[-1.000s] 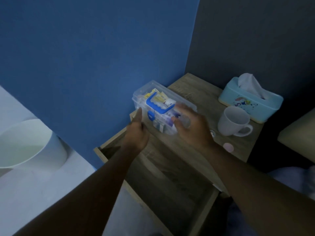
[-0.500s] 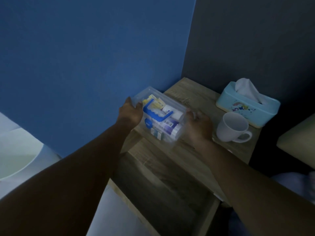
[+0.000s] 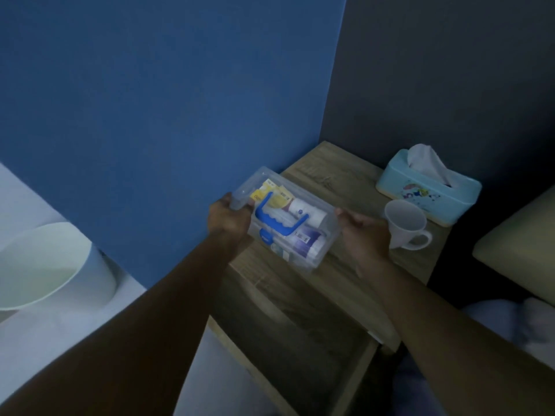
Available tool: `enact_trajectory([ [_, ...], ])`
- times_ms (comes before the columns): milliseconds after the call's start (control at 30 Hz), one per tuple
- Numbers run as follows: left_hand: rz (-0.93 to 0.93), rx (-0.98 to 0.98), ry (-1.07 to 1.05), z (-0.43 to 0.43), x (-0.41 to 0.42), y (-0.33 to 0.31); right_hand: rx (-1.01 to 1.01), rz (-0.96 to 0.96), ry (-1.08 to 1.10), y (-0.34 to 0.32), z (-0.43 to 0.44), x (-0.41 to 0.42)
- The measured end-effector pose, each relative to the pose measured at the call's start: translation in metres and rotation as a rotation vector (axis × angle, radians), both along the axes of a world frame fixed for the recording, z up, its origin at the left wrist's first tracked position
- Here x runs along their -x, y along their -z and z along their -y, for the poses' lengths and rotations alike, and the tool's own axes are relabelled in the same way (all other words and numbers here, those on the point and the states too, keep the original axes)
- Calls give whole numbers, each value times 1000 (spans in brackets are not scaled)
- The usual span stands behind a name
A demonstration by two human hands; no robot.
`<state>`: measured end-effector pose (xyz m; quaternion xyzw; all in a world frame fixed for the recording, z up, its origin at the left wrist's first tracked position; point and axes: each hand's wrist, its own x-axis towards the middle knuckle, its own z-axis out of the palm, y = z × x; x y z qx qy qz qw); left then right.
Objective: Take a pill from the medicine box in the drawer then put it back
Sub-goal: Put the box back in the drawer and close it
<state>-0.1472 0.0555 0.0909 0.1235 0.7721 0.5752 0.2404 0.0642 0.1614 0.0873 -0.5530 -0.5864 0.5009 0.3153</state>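
Wooden nightstand (image 3: 324,163) in the wall corner. On its top, a white mug (image 3: 406,227) stands just in front of a light-blue tissue box (image 3: 432,196); below the mug's near side, the open drawer (image 3: 303,334) projects forward.

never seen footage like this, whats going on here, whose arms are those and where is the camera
No machine here: these are a person's two bare arms, filmed by one wide-angle camera worn on their head, looking forward and down. The left hand and right hand each hold one end of a clear plastic medicine box with a blue handle, packets and tubes visible inside. It is held above the near edge of a wooden bedside table, over its open drawer. On the table stand a white mug and a light blue tissue box. A pale bin sits on the floor to the left.
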Motion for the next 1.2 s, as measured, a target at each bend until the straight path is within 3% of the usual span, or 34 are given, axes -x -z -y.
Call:
enact_trajectory([
  [200, -74, 81, -3, 41, -24, -21, 5, -115, -13, -11, 42, -25],
  [400, -95, 141, -44, 88, -45, -25, 19, -93, -46, -9, 99, -48],
  [767, 75, 257, 23, 146, -52, 45, 56, 71, -115, 39, 149, -58],
  [1200, 43, 337, 128, 113, -62, 106, 171, 149, 41, 105, 157, -51],
])
